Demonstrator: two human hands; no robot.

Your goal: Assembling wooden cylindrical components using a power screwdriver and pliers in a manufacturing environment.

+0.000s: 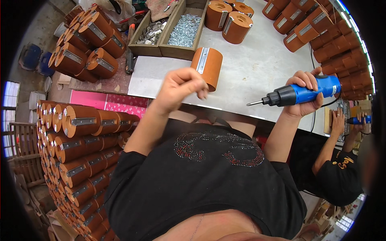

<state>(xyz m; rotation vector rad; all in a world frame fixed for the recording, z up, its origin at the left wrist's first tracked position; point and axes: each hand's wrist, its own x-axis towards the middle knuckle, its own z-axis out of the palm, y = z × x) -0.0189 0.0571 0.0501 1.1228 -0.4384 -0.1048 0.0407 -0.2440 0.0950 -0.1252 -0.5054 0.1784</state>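
My right hand is wrapped round a blue and black electric screwdriver, whose bit points left, level above the bench's front edge. In front of me an orange-brown wooden cylinder lies on its side, a metal strip running along its top. My left hand is at the cylinder's near left edge, thumb and fingers curled together; what they pinch, if anything, is too small to see. Whether that hand touches the cylinder I cannot tell.
Beyond the cylinder stand a wooden bin of screws and a bin of flat metal pieces. Stacked cylinders rise at my left, more at the far right. At right, a co-worker's hand works near another blue screwdriver.
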